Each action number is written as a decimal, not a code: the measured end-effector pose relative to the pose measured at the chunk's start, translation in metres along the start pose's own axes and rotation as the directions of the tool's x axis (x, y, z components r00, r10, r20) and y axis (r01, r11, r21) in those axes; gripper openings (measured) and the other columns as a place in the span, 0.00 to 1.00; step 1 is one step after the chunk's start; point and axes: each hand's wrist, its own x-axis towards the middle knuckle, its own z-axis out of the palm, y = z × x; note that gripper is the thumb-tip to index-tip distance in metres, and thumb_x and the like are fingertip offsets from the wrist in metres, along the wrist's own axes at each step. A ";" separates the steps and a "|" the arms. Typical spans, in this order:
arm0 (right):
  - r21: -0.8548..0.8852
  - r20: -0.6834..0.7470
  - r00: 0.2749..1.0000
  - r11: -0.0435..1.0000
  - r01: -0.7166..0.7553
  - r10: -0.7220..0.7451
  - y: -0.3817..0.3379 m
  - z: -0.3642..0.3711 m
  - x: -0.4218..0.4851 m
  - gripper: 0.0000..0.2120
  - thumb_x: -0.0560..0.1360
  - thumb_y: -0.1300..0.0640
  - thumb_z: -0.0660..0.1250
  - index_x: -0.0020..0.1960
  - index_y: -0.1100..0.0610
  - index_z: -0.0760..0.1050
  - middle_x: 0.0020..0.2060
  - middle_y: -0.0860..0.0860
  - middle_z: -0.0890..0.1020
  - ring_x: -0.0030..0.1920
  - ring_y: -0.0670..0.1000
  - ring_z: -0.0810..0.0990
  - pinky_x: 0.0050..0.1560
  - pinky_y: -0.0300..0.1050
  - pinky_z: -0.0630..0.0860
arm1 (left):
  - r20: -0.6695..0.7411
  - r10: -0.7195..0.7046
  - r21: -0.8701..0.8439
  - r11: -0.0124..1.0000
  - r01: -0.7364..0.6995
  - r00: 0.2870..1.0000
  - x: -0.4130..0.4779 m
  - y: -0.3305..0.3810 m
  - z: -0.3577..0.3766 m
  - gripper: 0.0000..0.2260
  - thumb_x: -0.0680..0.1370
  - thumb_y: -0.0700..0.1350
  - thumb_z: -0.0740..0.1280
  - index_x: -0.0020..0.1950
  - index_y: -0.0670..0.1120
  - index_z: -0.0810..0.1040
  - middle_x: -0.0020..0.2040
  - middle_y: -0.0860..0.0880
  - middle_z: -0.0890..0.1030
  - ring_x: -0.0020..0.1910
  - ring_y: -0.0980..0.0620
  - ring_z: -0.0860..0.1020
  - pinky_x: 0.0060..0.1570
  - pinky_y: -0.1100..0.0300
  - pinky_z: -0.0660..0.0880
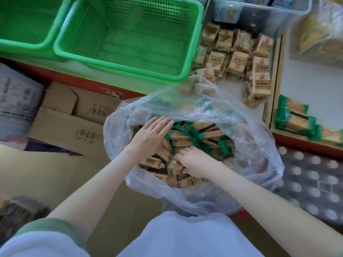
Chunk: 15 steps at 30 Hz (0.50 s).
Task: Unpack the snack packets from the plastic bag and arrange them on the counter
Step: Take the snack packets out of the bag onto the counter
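Note:
A large clear plastic bag (250, 158) stands open in front of me, full of tan and green snack packets (200, 135). My left hand (152, 134) lies flat with straight fingers on the packets at the bag's left side. My right hand (194, 162) is lower in the bag, its fingers curled round a tan packet (175, 166). Several tan packets (239, 62) lie in rows on the counter (232, 86) beyond the bag.
Two green plastic baskets (130, 36) sit on the counter at the upper left. Cardboard boxes (74, 115) stand on the floor to the left. Green-edged packets (295, 119) lie on a shelf to the right. A dotted mat (315, 179) covers the floor at the right.

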 end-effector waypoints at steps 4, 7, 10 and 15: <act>0.390 -0.104 0.986 0.918 -0.078 0.128 0.019 -0.036 -0.016 0.15 0.75 0.52 0.69 0.59 0.56 0.71 0.52 0.51 0.75 0.54 0.51 0.73 0.49 0.41 0.66 | -0.073 -0.010 -0.030 1.000 0.008 0.997 0.012 -0.005 -0.010 0.22 0.78 0.42 0.55 0.72 0.37 0.68 0.69 0.39 0.72 0.69 0.41 0.71 0.71 0.49 0.59; 0.724 -0.203 0.892 0.675 -0.141 0.404 0.036 -0.069 -0.043 0.15 0.73 0.54 0.73 0.55 0.52 0.71 0.47 0.45 0.76 0.47 0.47 0.76 0.46 0.34 0.69 | -0.178 -0.011 -0.103 0.995 -0.008 0.984 0.037 0.002 -0.024 0.21 0.77 0.37 0.65 0.70 0.37 0.71 0.68 0.39 0.73 0.67 0.41 0.72 0.69 0.47 0.65; 0.863 -0.244 0.758 0.492 -0.114 0.604 0.060 -0.087 -0.073 0.15 0.72 0.54 0.73 0.55 0.48 0.72 0.45 0.40 0.78 0.45 0.39 0.76 0.45 0.29 0.70 | -0.245 0.032 -0.132 0.989 -0.066 0.969 0.071 0.022 -0.041 0.21 0.76 0.37 0.67 0.69 0.37 0.72 0.67 0.38 0.74 0.67 0.41 0.72 0.69 0.49 0.63; 0.965 -0.177 0.526 0.252 -0.074 0.832 0.109 -0.085 -0.103 0.18 0.76 0.53 0.69 0.64 0.50 0.70 0.53 0.46 0.80 0.53 0.44 0.78 0.53 0.38 0.74 | -0.251 -0.024 -0.145 0.989 -0.013 0.968 0.134 0.047 -0.058 0.20 0.78 0.44 0.59 0.69 0.39 0.72 0.68 0.38 0.73 0.67 0.39 0.71 0.71 0.45 0.62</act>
